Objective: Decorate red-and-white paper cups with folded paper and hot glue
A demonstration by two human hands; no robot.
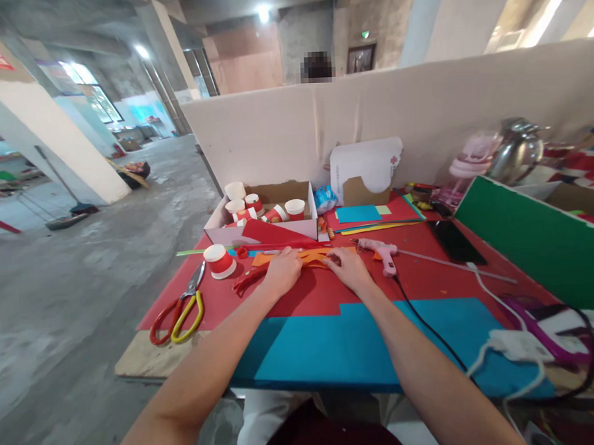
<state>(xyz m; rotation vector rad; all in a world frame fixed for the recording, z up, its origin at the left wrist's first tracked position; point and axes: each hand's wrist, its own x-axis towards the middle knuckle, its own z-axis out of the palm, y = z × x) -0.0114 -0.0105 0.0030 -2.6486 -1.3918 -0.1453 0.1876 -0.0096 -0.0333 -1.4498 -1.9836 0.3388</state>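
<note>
1. Orange paper cutout (312,256) lay flat on the red sheet (299,294), and both hands pressed down on it.
2. The left hand (282,271) rested palm down with its fingers close together and loosely curved, fingertips on the cutout's left part; it clamped nothing, only pressed.
3. The right hand (348,267) lay likewise, flat and unclenched, its fingers touching the cutout's right part.
4. The cutout sat between and just beyond the two hands, partly hidden under the fingers.
5. Its long axis ran left to right across the table, roughly parallel to the near edge; its exact outline could not be told.
6. A red strip (245,281) curved out from under the left hand toward the left.
7. A paper cup (219,261) stood upside down just left of the left hand, and scissors (182,311) with red and yellow handles lay farther left, blades pointing away from the person.
8. A pink glue gun (382,251) lay just right of the right hand, its nozzle pointing left and its black cord trailing toward the person.
9. A cardboard box (263,229) holding more cups stood behind the cutout.
10. A blue sheet (360,343) covered the near part of the table, under the forearms.
</note>
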